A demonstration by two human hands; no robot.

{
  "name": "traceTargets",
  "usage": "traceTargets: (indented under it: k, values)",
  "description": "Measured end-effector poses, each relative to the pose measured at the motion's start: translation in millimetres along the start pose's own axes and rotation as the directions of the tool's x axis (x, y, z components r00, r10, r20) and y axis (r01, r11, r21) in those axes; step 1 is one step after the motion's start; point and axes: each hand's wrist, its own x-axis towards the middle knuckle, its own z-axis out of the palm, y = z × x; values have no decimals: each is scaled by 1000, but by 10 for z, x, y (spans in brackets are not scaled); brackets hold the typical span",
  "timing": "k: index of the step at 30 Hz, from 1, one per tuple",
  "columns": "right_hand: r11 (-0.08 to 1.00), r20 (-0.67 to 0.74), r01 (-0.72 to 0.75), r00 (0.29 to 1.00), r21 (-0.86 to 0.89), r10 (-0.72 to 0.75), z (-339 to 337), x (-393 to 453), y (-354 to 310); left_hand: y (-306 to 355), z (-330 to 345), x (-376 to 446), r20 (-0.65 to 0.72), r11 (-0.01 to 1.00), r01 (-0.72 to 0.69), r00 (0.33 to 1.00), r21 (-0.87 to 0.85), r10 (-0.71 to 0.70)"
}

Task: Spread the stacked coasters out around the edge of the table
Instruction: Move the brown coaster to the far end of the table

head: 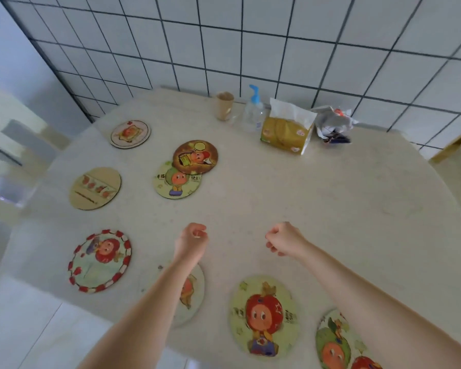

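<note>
Both hands hover mid-frame over the counter (277, 182), each grip curled narrow and holding nothing: left hand (190, 242), right hand (285, 239). Two overlapping coasters (186, 170) lie above them, centre-left. Single coasters ring the left and lower edges. A tissue pack (286, 131) sits upper centre.
</note>
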Motion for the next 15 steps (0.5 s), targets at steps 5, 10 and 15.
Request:
traceTargets:
  k: [5, 10, 15]
  values:
    - [997, -23, -20, 999, 78, 22, 371, 615, -883, 71, -645, 959, -43, 998, 21, 999, 58, -18]
    - [973, -33, -74, 996, 218, 83, 633, 1212, -1618, 314, -1066, 1909, -63, 995, 9, 998, 100, -3]
    - [923, -70, -143, 981, 358, 179, 637, 1712, -2019, 683, -1107, 2609, -37, 982, -62, 997, 178, 69]
